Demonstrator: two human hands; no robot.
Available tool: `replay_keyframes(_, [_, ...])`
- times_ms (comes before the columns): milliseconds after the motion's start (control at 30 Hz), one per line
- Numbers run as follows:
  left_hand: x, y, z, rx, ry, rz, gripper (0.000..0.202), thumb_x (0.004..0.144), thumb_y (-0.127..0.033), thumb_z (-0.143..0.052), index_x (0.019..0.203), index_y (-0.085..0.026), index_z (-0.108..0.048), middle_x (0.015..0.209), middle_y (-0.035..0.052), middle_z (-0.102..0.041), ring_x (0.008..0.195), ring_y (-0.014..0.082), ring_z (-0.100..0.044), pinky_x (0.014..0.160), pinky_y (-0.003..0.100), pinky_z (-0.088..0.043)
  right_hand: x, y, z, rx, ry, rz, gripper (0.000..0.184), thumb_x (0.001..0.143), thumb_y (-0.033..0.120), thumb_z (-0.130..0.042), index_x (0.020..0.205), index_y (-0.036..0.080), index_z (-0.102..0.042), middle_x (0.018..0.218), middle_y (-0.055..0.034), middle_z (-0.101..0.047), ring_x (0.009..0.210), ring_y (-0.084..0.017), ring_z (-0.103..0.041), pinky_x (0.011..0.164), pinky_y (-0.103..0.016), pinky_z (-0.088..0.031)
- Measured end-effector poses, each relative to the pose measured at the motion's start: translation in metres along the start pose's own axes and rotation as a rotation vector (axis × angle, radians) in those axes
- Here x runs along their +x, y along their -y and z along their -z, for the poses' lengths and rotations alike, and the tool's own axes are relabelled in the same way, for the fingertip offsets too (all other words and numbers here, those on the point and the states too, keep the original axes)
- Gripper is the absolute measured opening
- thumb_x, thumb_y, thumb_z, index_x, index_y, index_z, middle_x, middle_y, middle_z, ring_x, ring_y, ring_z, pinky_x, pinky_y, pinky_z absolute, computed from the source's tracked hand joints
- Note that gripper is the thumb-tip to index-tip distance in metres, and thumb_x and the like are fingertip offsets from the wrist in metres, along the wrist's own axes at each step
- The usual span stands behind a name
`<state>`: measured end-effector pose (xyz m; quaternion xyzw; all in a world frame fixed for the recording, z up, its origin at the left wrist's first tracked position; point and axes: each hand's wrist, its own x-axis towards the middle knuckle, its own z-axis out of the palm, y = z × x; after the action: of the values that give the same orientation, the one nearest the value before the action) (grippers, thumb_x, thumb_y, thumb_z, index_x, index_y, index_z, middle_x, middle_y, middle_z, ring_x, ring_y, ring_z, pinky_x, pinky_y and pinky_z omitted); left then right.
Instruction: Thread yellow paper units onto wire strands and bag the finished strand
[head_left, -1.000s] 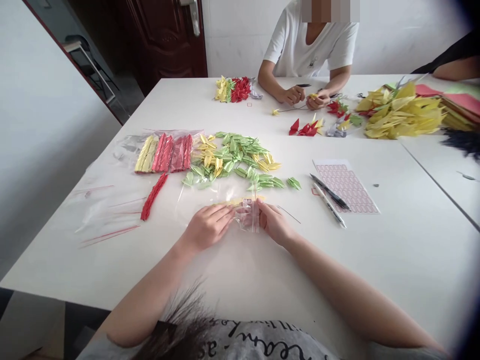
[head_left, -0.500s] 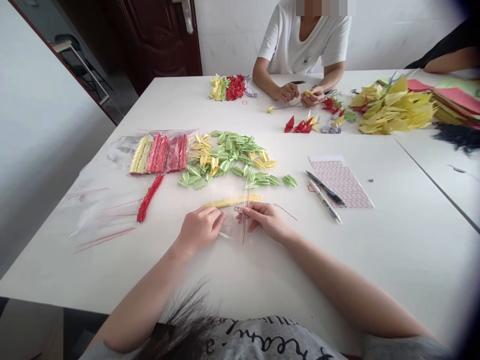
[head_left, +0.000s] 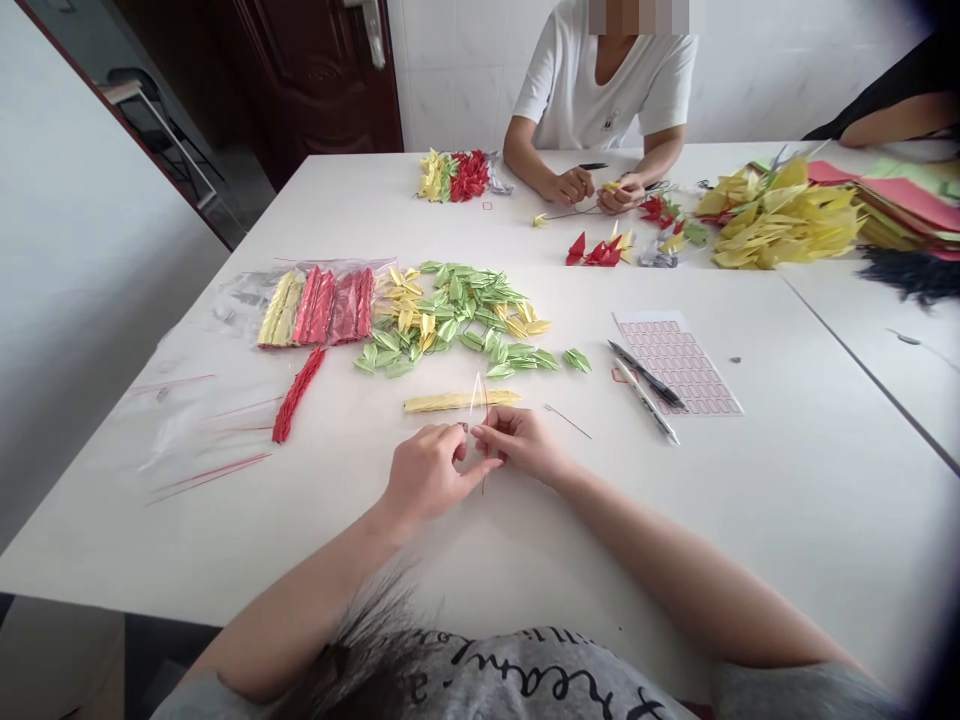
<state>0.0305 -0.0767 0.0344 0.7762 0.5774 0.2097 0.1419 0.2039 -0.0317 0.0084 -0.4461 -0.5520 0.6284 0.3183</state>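
Note:
My left hand (head_left: 426,472) and my right hand (head_left: 525,442) meet at the middle of the white table (head_left: 465,540). Both pinch the red-edged mouth of a small clear zip bag (head_left: 480,415), which stands on edge between my fingertips. Just beyond the bag lies a long yellow strip of stacked folded paper pieces (head_left: 459,401). Farther back is a loose heap of green and yellow folded paper pieces (head_left: 465,318). A red strip of stacked pieces (head_left: 297,393) lies to the left.
Filled clear bags with yellow and red strips (head_left: 319,306) and empty zip bags (head_left: 199,430) lie left. A sticker sheet (head_left: 677,360), two pens (head_left: 646,385) and a thin wire (head_left: 568,421) lie right. A person in a white shirt (head_left: 600,80) works across the table beside yellow paper piles (head_left: 787,215).
My hands have drawn together and pinched the bag's mouth, and the bag has turned from lying flat to standing on edge. The yellow strip now lies clear of the bag.

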Motion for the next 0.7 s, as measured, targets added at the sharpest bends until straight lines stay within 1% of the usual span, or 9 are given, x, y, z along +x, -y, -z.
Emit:
replay_keyframes(100, [-0.001,-0.005,-0.004,0.056,0.046,0.056,0.03,0.087,-0.041,-0.065,0.069,-0.02,-0.054,0.065,-0.0006,-0.063,0.062,0.0151,-0.06,0.056,0.028,-0.035,0.0,-0.002,-0.004,-0.085,-0.052,0.024,0.051,0.071,0.066,-0.074,0.062,0.021,-0.052,0.053,0.002,-0.059,0.042,-0.009,-0.046,0.041,-0.024,-0.035])
replay_keyframes(200, [0.0,-0.009,-0.004,0.118,0.079,0.105,0.023,0.09,-0.04,-0.058,0.078,-0.02,-0.058,0.073,0.0011,-0.068,0.059,0.0166,-0.061,0.055,0.029,-0.035,0.0,-0.004,-0.005,-0.117,-0.067,0.019,0.049,0.073,0.064,-0.073,0.063,0.021,-0.053,0.052,0.0015,-0.059,0.042,-0.011,-0.048,0.042,-0.025,-0.035])
replay_keyframes(300, [0.0,-0.012,-0.002,0.205,0.138,0.11,0.018,0.089,-0.037,-0.057,0.091,-0.019,-0.059,0.083,0.0046,-0.069,0.064,0.0214,-0.065,0.053,0.031,-0.037,-0.001,-0.004,-0.006,-0.087,-0.022,0.028,0.044,0.081,0.063,-0.066,0.069,0.021,-0.059,0.063,-0.002,-0.066,0.05,-0.013,-0.055,0.045,-0.026,-0.042])
replay_keyframes(367, [-0.001,-0.013,-0.001,0.271,0.183,0.115,0.018,0.086,-0.028,-0.058,0.1,-0.017,-0.057,0.09,0.0078,-0.069,0.069,0.0241,-0.068,0.053,0.031,-0.039,-0.002,-0.004,-0.006,-0.071,0.014,0.034,0.042,0.085,0.061,-0.061,0.075,0.02,-0.064,0.073,-0.0041,-0.069,0.058,-0.014,-0.06,0.048,-0.026,-0.046])
replay_keyframes(467, [-0.002,-0.013,-0.001,0.303,0.23,0.135,0.024,0.081,-0.017,-0.057,0.105,-0.016,-0.054,0.097,0.011,-0.068,0.071,0.0252,-0.069,0.051,0.031,-0.039,-0.003,-0.003,-0.006,-0.069,0.047,0.027,0.04,0.087,0.058,-0.06,0.081,0.019,-0.066,0.082,-0.0058,-0.071,0.064,-0.015,-0.063,0.051,-0.025,-0.048])
replay_keyframes(533, [-0.002,-0.012,-0.001,0.286,0.219,0.163,0.022,0.083,-0.016,-0.055,0.105,-0.016,-0.054,0.094,0.0105,-0.069,0.068,0.0242,-0.069,0.05,0.03,-0.037,-0.004,-0.002,-0.006,-0.072,0.049,0.024,0.039,0.086,0.056,-0.061,0.081,0.018,-0.066,0.084,-0.0062,-0.071,0.065,-0.014,-0.064,0.051,-0.024,-0.048])
replay_keyframes(600, [-0.001,-0.011,0.0,0.283,0.178,0.196,0.016,0.087,-0.018,-0.052,0.102,-0.017,-0.056,0.086,0.0091,-0.07,0.064,0.0232,-0.068,0.05,0.03,-0.035,-0.003,-0.001,-0.007,-0.077,0.03,0.018,0.037,0.086,0.055,-0.061,0.078,0.019,-0.063,0.08,-0.0057,-0.07,0.064,-0.014,-0.063,0.05,-0.024,-0.048])
replay_keyframes(667, [0.001,-0.008,0.003,0.292,0.143,0.221,0.012,0.091,-0.021,-0.048,0.095,-0.018,-0.059,0.077,0.0077,-0.07,0.062,0.0227,-0.067,0.051,0.029,-0.032,-0.003,-0.001,-0.007,-0.096,-0.004,0.009,0.035,0.086,0.052,-0.06,0.075,0.019,-0.061,0.072,-0.0037,-0.067,0.058,-0.014,-0.06,0.048,-0.024,-0.046])
replay_keyframes(700, [0.002,-0.007,0.006,0.296,0.13,0.231,0.013,0.091,-0.022,-0.047,0.089,-0.018,-0.06,0.073,0.0071,-0.069,0.062,0.0226,-0.066,0.052,0.029,-0.031,-0.003,-0.001,-0.007,-0.115,-0.025,0.008,0.033,0.087,0.05,-0.058,0.074,0.02,-0.06,0.068,-0.0024,-0.065,0.055,-0.013,-0.058,0.047,-0.025,-0.046])
